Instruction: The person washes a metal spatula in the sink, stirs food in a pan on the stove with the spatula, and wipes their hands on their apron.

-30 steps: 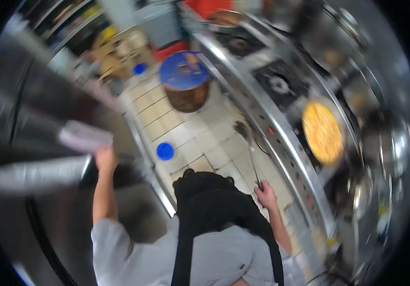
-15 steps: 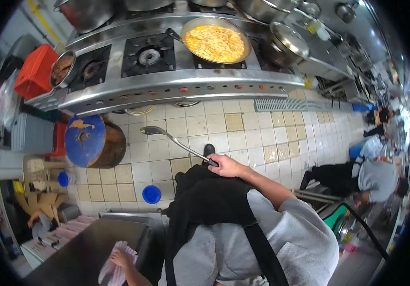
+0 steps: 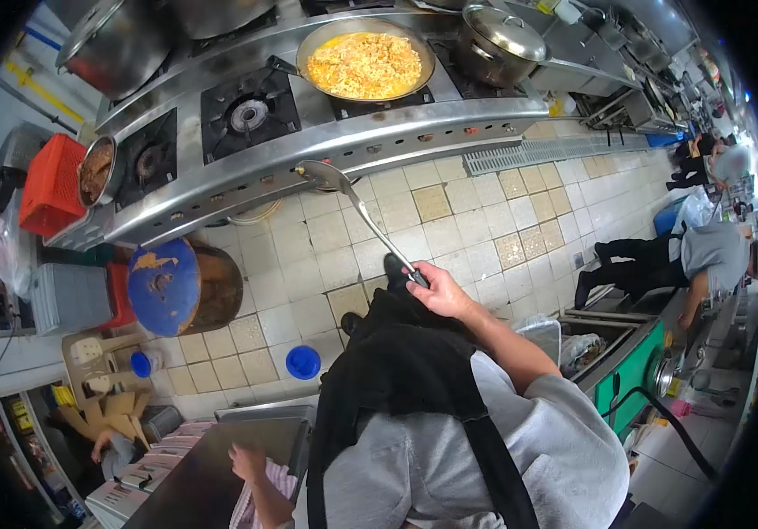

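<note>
My right hand (image 3: 440, 291) is wrapped round the black handle of a long metal cooking spoon (image 3: 370, 216), held out ahead of my apron. Its bowl hangs in front of the stove's knobs. On the stove behind, a wide pan (image 3: 429, 79) is full of a yellow-orange, shredded-looking food (image 3: 365, 66). At the lower left, my left hand (image 3: 248, 460) is over a steel counter (image 3: 189, 467). Its fingers look loosely apart, though small and a little blurred. Beside that forearm lies a pink-and-white striped cloth (image 3: 280, 483), partly hidden by the arm.
The stove (image 3: 326, 141) spans the front, with a lidded pot (image 3: 493, 53) and a bowl of brown food (image 3: 97, 172). A blue-topped round block (image 3: 163, 286) and blue tub (image 3: 303, 361) stand on the tiled floor. Other people (image 3: 714, 256) are at right; another (image 3: 114, 454) is at lower left.
The spoon has moved up and right in view, its bowl now before the stove front. My left hand has come off the striped cloth, which now lies by the forearm. The view has turned slightly.
</note>
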The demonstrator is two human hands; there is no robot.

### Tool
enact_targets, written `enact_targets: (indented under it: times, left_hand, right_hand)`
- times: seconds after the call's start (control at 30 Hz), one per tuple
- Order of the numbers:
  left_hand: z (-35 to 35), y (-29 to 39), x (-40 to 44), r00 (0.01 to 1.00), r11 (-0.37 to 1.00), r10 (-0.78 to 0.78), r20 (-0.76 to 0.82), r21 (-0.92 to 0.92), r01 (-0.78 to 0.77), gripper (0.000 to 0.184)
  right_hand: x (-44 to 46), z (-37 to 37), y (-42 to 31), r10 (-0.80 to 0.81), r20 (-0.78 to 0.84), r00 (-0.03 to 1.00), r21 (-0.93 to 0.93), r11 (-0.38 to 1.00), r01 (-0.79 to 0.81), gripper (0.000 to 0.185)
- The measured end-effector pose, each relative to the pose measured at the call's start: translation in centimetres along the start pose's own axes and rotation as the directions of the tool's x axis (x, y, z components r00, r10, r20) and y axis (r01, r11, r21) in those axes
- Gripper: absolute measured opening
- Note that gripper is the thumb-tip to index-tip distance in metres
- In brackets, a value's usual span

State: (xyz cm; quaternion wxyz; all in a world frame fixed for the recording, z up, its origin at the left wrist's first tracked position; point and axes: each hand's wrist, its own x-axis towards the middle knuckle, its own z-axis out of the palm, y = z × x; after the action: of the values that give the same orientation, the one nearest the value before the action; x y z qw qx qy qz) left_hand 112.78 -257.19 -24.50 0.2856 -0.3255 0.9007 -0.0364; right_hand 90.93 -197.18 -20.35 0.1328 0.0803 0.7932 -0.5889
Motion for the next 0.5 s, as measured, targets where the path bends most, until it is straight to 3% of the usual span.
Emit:
enact_targets:
  times: [0.07, 0.17, 0.27, 0.37, 0.5]
  left_hand:
    - [0.7, 2.5, 2.8, 0.987, 0.976, 0.079, -0.140, -0.191, -0.105, 0.080]
    - [-0.6, 8.5, 5.6, 0.953, 0.959, 0.217, -0.213, -0.135, -0.249, 0.082]
    - [-3.7, 15.2, 7.4, 0.926, 0.919, 0.289, -0.245, -0.198, -0.339, 0.081]
    - [-5.5, 20.4, 9.7, 0.915, 0.852, 0.343, -0.211, -0.341, -0.398, 0.071]
    - [-7.2, 26.5, 11.5, 0.904, 0.822, 0.420, -0.078, -0.390, -0.415, 0.060]
  right_hand:
    - [0.3, -0.8, 0.0, -0.009, -0.050, 0.999, 0.069, 0.998, 0.012, 0.026]
    - [1.2, -2.7, 0.0, -0.085, -0.125, 0.989, 0.057, 0.994, 0.093, 0.025]
    - [2.6, -5.4, -0.1, 0.069, -0.123, 0.990, 0.135, 0.989, -0.052, 0.024]
    - [5.0, -8.0, 0.9, 0.025, -0.186, 0.982, 0.137, 0.991, 0.000, 0.024]
    - [7.8, -12.3, 0.3, 0.060, -0.214, 0.975, 0.203, 0.979, -0.016, 0.025]
